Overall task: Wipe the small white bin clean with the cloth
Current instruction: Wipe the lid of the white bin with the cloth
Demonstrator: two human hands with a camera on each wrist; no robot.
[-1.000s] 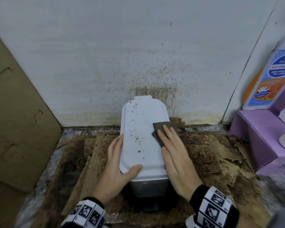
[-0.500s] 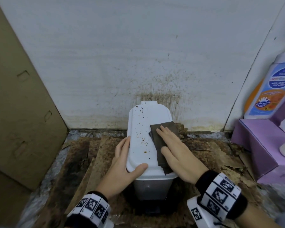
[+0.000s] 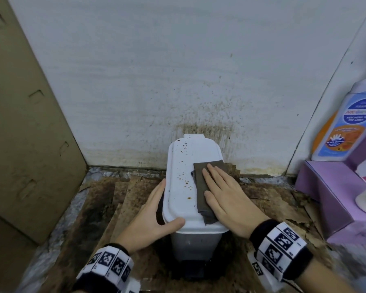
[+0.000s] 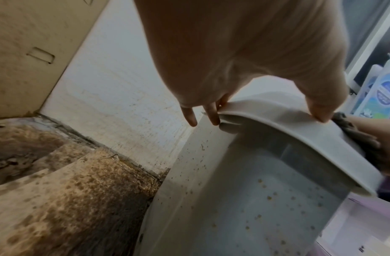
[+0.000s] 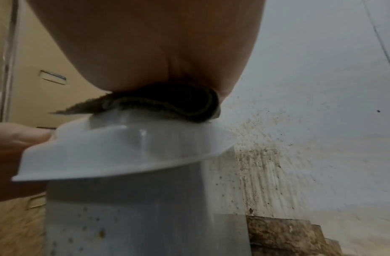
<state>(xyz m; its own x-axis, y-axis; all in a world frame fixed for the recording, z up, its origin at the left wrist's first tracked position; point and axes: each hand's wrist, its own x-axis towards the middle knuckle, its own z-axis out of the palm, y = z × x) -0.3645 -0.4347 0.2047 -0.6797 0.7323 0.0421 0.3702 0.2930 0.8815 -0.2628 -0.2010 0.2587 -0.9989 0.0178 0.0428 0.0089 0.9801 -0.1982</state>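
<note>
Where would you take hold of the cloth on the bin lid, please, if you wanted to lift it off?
Probably at the near end of the cloth, coming from the front: its folded layers stick out past the right hand, which lies flat on it, and reach the front edge of the bin lid. The left hand steadies the lid's left side.

Floor (image 3: 57,227): stained cardboard sheets (image 3: 133,193), white bin (image 3: 195,244) on them; purple box (image 3: 325,195) right.

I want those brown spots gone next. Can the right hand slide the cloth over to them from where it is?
Probably yes: the right hand lies flat on the cloth, the spots just beside it, bare lid between.
</note>
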